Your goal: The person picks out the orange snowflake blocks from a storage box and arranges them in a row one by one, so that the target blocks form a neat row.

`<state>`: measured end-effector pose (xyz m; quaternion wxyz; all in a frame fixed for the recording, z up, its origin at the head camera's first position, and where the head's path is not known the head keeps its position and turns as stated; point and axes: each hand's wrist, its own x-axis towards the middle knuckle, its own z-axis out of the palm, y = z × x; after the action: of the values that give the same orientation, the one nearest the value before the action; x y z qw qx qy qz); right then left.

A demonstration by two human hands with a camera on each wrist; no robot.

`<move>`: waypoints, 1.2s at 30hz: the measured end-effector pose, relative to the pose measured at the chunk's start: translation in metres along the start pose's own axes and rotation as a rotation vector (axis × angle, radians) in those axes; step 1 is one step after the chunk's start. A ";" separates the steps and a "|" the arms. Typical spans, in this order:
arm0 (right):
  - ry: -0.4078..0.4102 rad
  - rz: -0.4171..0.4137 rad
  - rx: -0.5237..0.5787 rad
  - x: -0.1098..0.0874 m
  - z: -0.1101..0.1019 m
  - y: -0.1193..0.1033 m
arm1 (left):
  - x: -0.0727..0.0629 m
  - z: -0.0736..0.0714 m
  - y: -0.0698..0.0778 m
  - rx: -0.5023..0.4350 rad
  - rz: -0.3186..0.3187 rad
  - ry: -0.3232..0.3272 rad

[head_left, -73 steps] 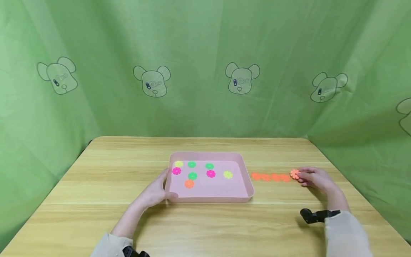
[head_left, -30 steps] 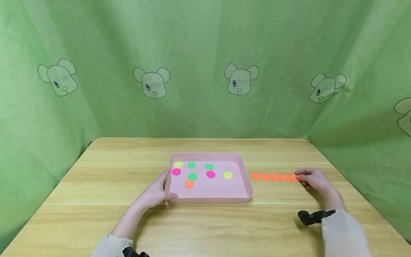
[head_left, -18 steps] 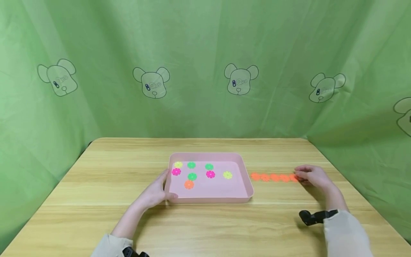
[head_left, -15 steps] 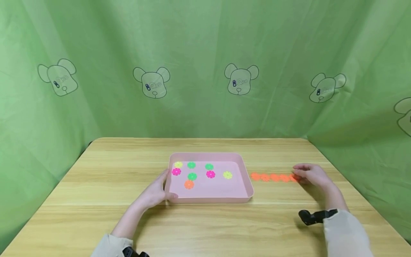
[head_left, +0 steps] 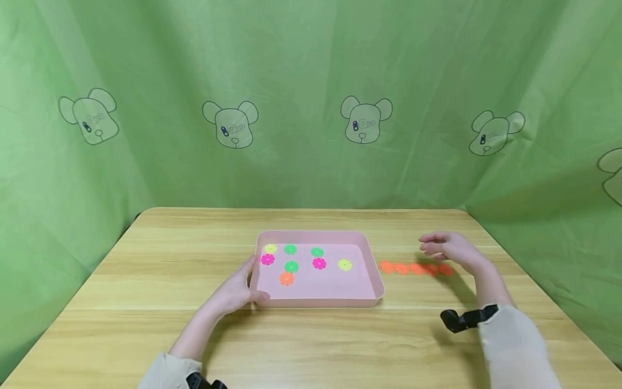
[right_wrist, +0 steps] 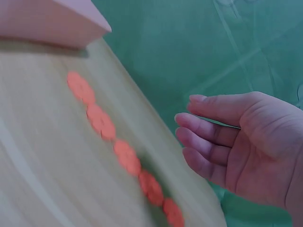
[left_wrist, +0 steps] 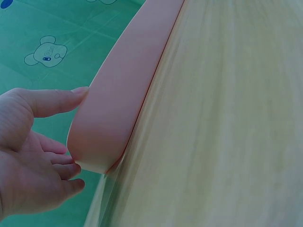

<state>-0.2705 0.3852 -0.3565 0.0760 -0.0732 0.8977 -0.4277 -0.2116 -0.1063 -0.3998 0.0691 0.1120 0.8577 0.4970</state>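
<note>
My left hand point(head_left: 232, 292) rests against the left front corner of a pink tray point(head_left: 320, 303). Its thumb touches the tray's outer wall in the left wrist view, and the other fingers lie at the corner. Several flower-shaped plastic discs lie spread inside: green point(head_left: 291, 266), yellow point(head_left: 345, 265), pink point(head_left: 319, 263) and one orange disc point(head_left: 286, 279). Right of the tray, several orange discs point(head_left: 401, 268) form a row on the table. Above the right part of this row hovers my right hand point(head_left: 452, 249), its fingers loosely bent and holding nothing, as the right wrist view confirms.
The wooden table point(head_left: 311, 346) extends around the tray on all sides. A green curtain point(head_left: 301, 173) with printed bear heads hangs behind and beside it. Each wrist carries a black camera mount point(head_left: 466, 320).
My right hand set an orange disc down at the right end of the row and let it go. It then lifted and moved left. The left hand and tray stayed put.
</note>
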 end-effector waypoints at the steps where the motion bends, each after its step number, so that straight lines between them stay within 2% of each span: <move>1: -0.009 -0.002 0.003 0.002 0.001 -0.004 | 0.000 0.000 0.000 0.006 -0.001 0.000; 9: -0.111 -0.059 0.029 0.019 0.017 -0.045 | 0.000 0.000 0.001 0.016 -0.005 0.001; 16: -0.185 -0.103 0.027 0.037 0.039 -0.085 | 0.001 -0.001 0.002 0.007 -0.007 -0.007; 21: -0.236 -0.143 0.037 0.051 0.062 -0.111 | 0.000 -0.001 0.000 0.008 0.002 -0.006; 27: -0.345 -0.207 0.044 0.070 0.094 -0.138 | 0.000 -0.001 0.001 -0.001 0.001 -0.001; 36: -0.511 -0.230 -0.009 0.098 0.142 -0.164 | -0.001 -0.002 0.003 -0.001 -0.005 -0.006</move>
<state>-0.3274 0.1568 -0.3245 0.2504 -0.2805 0.8371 -0.3974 -0.2110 -0.1073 -0.3962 0.0728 0.1115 0.8576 0.4968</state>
